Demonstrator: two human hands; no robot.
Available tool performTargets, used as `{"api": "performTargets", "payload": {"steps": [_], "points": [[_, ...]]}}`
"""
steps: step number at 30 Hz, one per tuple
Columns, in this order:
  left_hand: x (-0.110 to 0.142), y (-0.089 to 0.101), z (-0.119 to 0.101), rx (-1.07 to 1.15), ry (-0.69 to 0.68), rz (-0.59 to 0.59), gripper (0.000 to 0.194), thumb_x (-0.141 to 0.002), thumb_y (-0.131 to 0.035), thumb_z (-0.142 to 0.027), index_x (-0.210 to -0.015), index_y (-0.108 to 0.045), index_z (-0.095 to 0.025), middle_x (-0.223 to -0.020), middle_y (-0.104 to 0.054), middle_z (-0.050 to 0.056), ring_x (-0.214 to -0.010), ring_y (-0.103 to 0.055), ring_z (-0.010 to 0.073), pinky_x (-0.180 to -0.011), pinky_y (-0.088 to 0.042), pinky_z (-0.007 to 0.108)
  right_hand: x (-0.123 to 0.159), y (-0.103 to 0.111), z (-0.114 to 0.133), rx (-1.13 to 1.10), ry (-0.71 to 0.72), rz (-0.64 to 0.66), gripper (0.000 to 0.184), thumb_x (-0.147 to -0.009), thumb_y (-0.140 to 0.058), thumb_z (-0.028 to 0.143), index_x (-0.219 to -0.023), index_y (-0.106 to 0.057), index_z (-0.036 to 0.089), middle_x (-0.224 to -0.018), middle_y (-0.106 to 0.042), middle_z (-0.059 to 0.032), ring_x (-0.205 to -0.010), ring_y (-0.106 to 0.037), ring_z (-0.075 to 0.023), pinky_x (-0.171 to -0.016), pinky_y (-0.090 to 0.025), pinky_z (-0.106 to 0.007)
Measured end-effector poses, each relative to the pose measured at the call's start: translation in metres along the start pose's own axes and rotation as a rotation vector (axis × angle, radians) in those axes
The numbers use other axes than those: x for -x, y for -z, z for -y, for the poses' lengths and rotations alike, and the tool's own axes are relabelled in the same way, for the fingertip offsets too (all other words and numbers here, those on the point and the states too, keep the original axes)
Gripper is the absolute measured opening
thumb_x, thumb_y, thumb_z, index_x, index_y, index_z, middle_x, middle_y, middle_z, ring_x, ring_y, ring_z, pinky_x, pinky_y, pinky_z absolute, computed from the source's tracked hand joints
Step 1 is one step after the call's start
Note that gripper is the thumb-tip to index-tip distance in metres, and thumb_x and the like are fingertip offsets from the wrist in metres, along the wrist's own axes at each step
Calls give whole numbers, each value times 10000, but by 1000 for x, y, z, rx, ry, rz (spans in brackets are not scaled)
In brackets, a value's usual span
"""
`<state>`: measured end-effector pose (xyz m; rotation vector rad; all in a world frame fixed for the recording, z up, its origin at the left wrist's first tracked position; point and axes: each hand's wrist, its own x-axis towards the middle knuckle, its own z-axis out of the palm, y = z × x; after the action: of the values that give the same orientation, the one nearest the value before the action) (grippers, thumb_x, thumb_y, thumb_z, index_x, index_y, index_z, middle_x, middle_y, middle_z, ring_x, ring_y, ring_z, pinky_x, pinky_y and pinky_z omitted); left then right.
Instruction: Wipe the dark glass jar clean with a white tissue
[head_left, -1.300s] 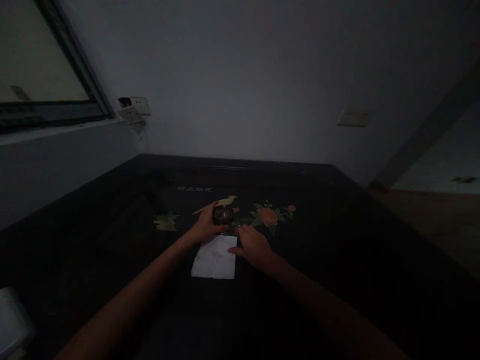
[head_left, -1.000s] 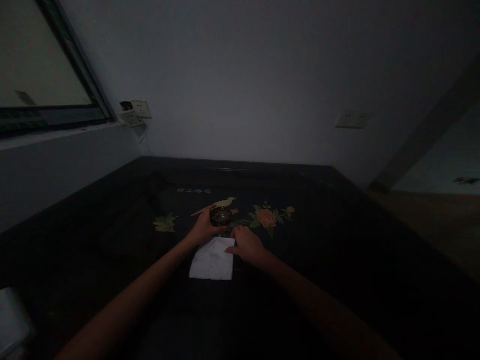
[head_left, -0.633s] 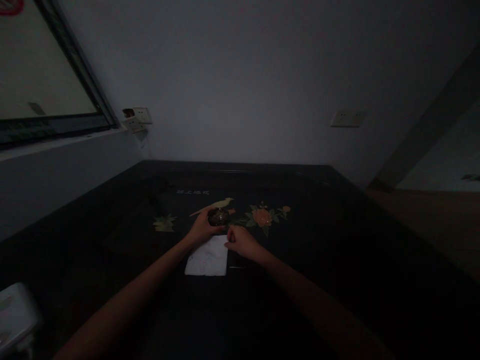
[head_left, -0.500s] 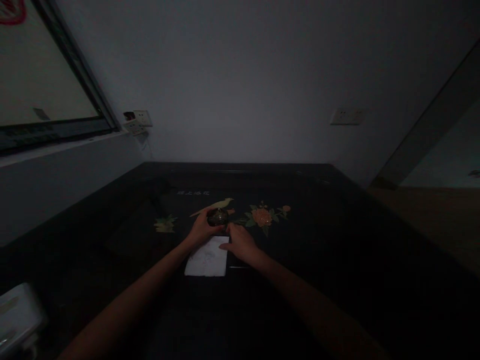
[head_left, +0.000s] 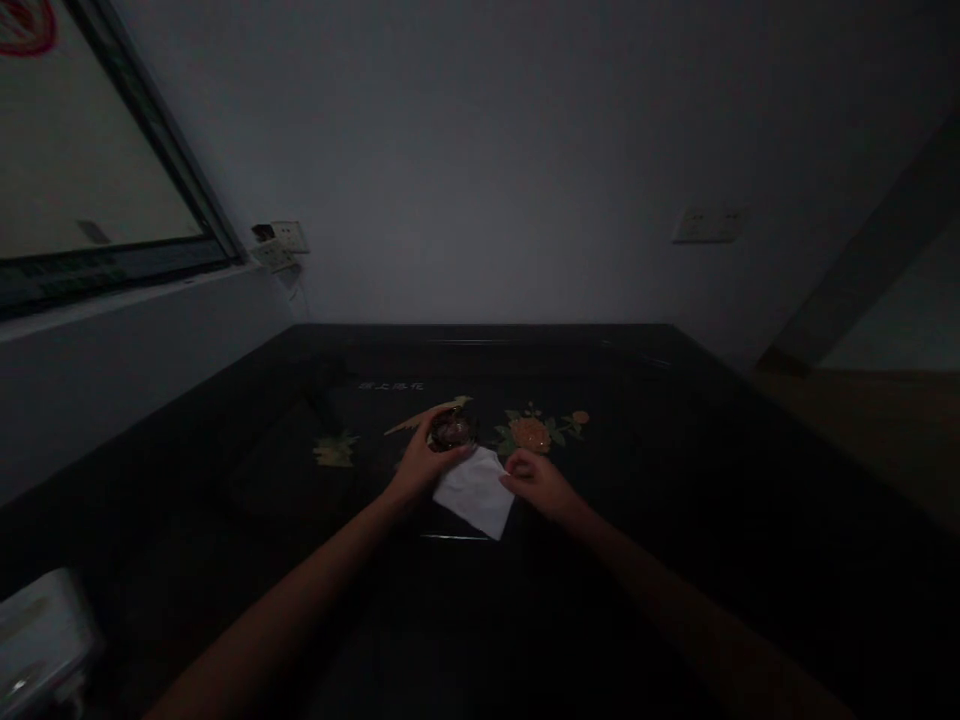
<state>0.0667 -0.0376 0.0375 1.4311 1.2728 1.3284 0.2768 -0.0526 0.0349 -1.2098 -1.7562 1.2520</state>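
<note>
A small round dark glass bowl (head_left: 453, 430) with a shiny surface is at the middle of the black table (head_left: 360, 590). The fingers and thumb of my left hand (head_left: 421, 462) curve around its left and near sides. Just in front of it, a white tissue (head_left: 478, 490) is turned at an angle, its upper edge close to my left thumb. My right hand (head_left: 538, 482) pinches the tissue's right edge between thumb and fingers. In this dim light I cannot make out the bowl's details.
Flower decoration (head_left: 531, 434) and a bird picture mark the tabletop around the bowl. A pale boxy object (head_left: 41, 635) stands at the lower left. Behind the table is a wall with sockets (head_left: 711, 225), and a window (head_left: 97, 130) is at left.
The tissue has shifted right and turned, with my right hand now pinching its right edge. My left hand and the bowl appear slightly farther right, and the bowl looks tilted differently. The view shifted slightly.
</note>
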Motion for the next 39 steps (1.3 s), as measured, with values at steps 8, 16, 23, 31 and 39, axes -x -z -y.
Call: {"api": "performTargets", "payload": {"steps": [8, 16, 23, 31, 39], "points": [[37, -51, -14, 594, 274, 181, 866, -621, -791, -232, -1325, -294, -326, -1348, -494, 104, -1211, -523, 300, -904, -518, 462, 27, 53, -23, -474, -116, -358, 540, -620, -741, 357, -1072, -493, 197, -881, -713, -57, -725, -688, -219, -647, -520, -337], [39, -49, -5, 350, 164, 207, 919, -521, -833, -180, -1302, -354, -248, -1273, -562, 110, -1245, -497, 296, -1048, -391, 451, 28, 57, -36, -632, -156, -498, 487, -564, -834, 364, -967, -653, 160, -843, -739, -82, -676, -687, -227, -589, -532, -330], [37, -51, -5, 437, 238, 183, 879, -493, -815, -134, -1245, -368, -225, -1251, -590, 100, -1206, -535, 280, -1043, -402, 430, 33, 57, -22, -343, -17, -682, 322, -641, -769, 428, -823, -698, 173, -808, -726, -53, -705, -658, -203, -599, -512, -296], [45, -51, -17, 708, 293, 317, 904, -579, -792, -132, -1335, -324, -297, -1354, -509, 112, -1244, -491, 339, -932, -501, 478, 28, 61, 46, 395, 381, -501, 191, -828, -577, 313, -904, -722, 216, -861, -729, -47, -800, -666, -209, -709, -500, -320], [48, -50, -19, 769, 327, 380, 979, -663, -794, -242, -1399, -165, -391, -1429, -425, 120, -1086, -616, 320, -864, -540, 467, 36, 46, 59, 814, 438, -177, 285, -865, -488, 150, -1037, -698, 235, -815, -686, -52, -755, -618, -194, -702, -470, -312]]}}
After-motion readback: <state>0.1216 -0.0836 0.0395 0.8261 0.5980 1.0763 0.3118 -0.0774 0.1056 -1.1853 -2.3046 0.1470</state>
